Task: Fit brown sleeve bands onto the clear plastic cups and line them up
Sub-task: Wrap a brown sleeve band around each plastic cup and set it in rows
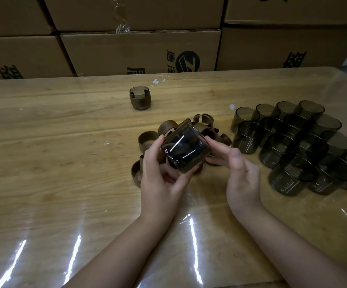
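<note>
Bearing cups [293, 146], glossy wooden table [64, 142] fronts cardboard boxes [139, 50].

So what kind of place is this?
Probably a packing room or small warehouse: stacked cardboard boxes line the back, and the table holds a batch of dark cups and a heap of brown bands.

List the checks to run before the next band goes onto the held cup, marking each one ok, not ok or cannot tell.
1. Cup held by the left hand: ok.
2. Band in the right hand: cannot tell; its fingers touch the cup's far side.
3. Loose bands close by: ok, piled behind the cup.
4. Finished cup upright, starting the line: ok.
5. Bare cups waiting at the right: ok.
</note>
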A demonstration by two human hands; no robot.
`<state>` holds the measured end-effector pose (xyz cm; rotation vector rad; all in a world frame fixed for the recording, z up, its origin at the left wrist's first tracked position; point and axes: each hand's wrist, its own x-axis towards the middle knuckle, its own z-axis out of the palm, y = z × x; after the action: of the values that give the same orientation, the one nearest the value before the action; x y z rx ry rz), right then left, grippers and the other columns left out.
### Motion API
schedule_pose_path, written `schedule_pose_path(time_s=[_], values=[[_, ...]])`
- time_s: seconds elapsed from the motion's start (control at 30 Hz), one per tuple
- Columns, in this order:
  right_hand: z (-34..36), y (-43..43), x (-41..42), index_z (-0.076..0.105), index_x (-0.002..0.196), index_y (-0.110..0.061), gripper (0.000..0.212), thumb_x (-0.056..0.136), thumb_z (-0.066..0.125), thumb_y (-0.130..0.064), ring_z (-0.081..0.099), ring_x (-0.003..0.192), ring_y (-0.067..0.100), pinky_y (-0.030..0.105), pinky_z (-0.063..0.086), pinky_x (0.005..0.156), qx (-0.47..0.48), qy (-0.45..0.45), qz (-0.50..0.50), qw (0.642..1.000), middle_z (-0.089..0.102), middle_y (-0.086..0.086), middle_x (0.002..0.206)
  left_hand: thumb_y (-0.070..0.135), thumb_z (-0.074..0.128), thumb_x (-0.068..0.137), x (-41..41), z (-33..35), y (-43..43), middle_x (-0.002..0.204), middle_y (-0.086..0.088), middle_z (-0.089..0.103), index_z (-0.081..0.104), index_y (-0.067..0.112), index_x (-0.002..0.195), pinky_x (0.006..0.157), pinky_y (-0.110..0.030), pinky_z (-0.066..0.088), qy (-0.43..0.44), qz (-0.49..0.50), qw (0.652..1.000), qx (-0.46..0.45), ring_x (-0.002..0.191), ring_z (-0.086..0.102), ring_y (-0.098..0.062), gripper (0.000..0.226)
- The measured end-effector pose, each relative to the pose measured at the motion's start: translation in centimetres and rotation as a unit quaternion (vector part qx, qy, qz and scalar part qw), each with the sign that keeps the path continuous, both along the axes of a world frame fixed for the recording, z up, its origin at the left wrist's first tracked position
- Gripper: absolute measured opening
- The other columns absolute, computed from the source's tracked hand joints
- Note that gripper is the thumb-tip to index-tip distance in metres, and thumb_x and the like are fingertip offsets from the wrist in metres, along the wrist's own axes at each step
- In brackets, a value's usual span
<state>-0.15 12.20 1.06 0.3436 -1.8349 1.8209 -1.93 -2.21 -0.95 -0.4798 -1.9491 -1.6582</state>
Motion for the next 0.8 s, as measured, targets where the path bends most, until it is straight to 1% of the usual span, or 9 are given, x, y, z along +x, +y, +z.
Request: schedule_pose_path(time_s=[0.1, 0.13, 0.23, 0.37, 0.47, 0.5, 0.57, 0.7, 0.8], values=[[-0.02, -0.01, -0.03, 0.068, 0.11, -0.027, 0.037, 0.1, 0.033, -0.036, 0.064, 0.113, 0.017, 0.024, 0.055, 0.081, -0.016, -0.001, -0.025, 1.0, 0.071, -0.008, 0.113, 0.033, 0.074, 0.075, -0.05, -0.23, 0.06, 0.123, -0.014, 0.052, 0.03, 0.044, 0.136, 0.059, -0.023, 0.055, 0.012, -0.004, 1.0, -0.01, 0.07, 0.066, -0.007, 0.076], [-0.03, -0.03, -0.06, 0.069, 0.108, -0.026, 0.038, 0.1, 0.032, -0.033, 0.065, 0.111, 0.016, 0.025, 0.055, 0.08, -0.022, -0.002, -0.033, 0.999, 0.072, -0.009, 0.111, 0.032, 0.074, 0.075, -0.09, -0.32, 0.07, 0.124, -0.011, 0.05, 0.03, 0.045, 0.136, 0.06, -0.02, 0.054, 0.015, -0.001, 1.0, -0.012, 0.07, 0.067, -0.006, 0.076], [-0.06, -0.12, -0.08, 0.07, 0.105, -0.024, 0.039, 0.101, 0.032, -0.031, 0.066, 0.109, 0.016, 0.024, 0.056, 0.078, -0.021, 0.005, -0.047, 0.999, 0.073, -0.009, 0.108, 0.03, 0.074, 0.074, -0.38, -0.53, -0.03, 0.126, 0.008, 0.044, 0.031, 0.046, 0.135, 0.06, -0.016, 0.052, 0.009, 0.016, 1.0, -0.003, 0.068, 0.066, -0.005, 0.076], [-0.06, -0.03, -0.14, 0.071, 0.103, -0.023, 0.041, 0.101, 0.03, -0.028, 0.065, 0.111, 0.019, 0.026, 0.056, 0.078, -0.022, 0.026, -0.048, 0.998, 0.073, -0.009, 0.107, 0.022, 0.077, 0.074, -0.57, -0.61, -0.11, 0.124, 0.012, 0.043, 0.031, 0.045, 0.135, 0.061, -0.015, 0.051, 0.012, 0.027, 1.0, -0.012, 0.068, 0.064, -0.006, 0.08], [-0.1, 0.18, -0.24, 0.069, 0.107, -0.018, 0.04, 0.103, 0.031, -0.029, 0.063, 0.116, 0.02, 0.03, 0.056, 0.08, -0.001, 0.05, -0.052, 0.997, 0.071, -0.005, 0.112, 0.018, 0.075, 0.074, -0.57, -0.61, -0.07, 0.12, 0.031, 0.037, 0.031, 0.045, 0.136, 0.06, -0.013, 0.05, 0.015, 0.026, 0.999, -0.037, 0.069, 0.063, -0.006, 0.08], [-0.11, 0.21, -0.26, 0.068, 0.108, -0.017, 0.04, 0.103, 0.031, -0.031, 0.062, 0.117, 0.02, 0.031, 0.056, 0.081, 0.013, 0.061, -0.054, 0.997, 0.07, -0.007, 0.115, 0.015, 0.075, 0.074, -0.6, -0.64, -0.08, 0.118, 0.035, 0.036, 0.031, 0.045, 0.136, 0.06, -0.013, 0.05, 0.011, 0.027, 0.999, -0.042, 0.069, 0.062, -0.006, 0.082], [-0.13, 0.22, -0.26, 0.066, 0.112, -0.017, 0.04, 0.104, 0.031, -0.035, 0.06, 0.12, 0.019, 0.031, 0.056, 0.082, 0.036, 0.077, -0.056, 0.995, 0.067, -0.015, 0.119, 0.011, 0.074, 0.072, -0.66, -0.67, -0.1, 0.118, 0.036, 0.036, 0.033, 0.048, 0.135, 0.06, -0.011, 0.049, 0.005, 0.027, 0.998, -0.048, 0.07, 0.062, -0.006, 0.083], [0.01, 0.27, -0.35, 0.062, 0.118, -0.015, 0.042, 0.105, 0.028, -0.037, 0.055, 0.126, 0.017, 0.032, 0.054, 0.088, 0.06, 0.092, -0.059, 0.992, 0.062, -0.022, 0.124, 0.0, 0.077, 0.072, -0.58, -0.61, 0.05, 0.118, 0.034, 0.035, 0.035, 0.047, 0.133, 0.06, -0.009, 0.048, 0.015, 0.013, 0.996, -0.09, 0.073, 0.061, -0.006, 0.088], [-0.07, 0.44, -0.45, 0.06, 0.121, -0.011, 0.043, 0.105, 0.027, -0.034, 0.052, 0.128, 0.017, 0.044, 0.05, 0.097, 0.073, 0.088, -0.063, 0.991, 0.061, -0.018, 0.127, 0.005, 0.076, 0.071, -0.33, -0.35, 0.14, 0.117, 0.036, 0.033, 0.034, 0.047, 0.133, 0.058, -0.011, 0.049, 0.029, -0.004, 0.992, -0.125, 0.075, 0.059, -0.002, 0.085]])
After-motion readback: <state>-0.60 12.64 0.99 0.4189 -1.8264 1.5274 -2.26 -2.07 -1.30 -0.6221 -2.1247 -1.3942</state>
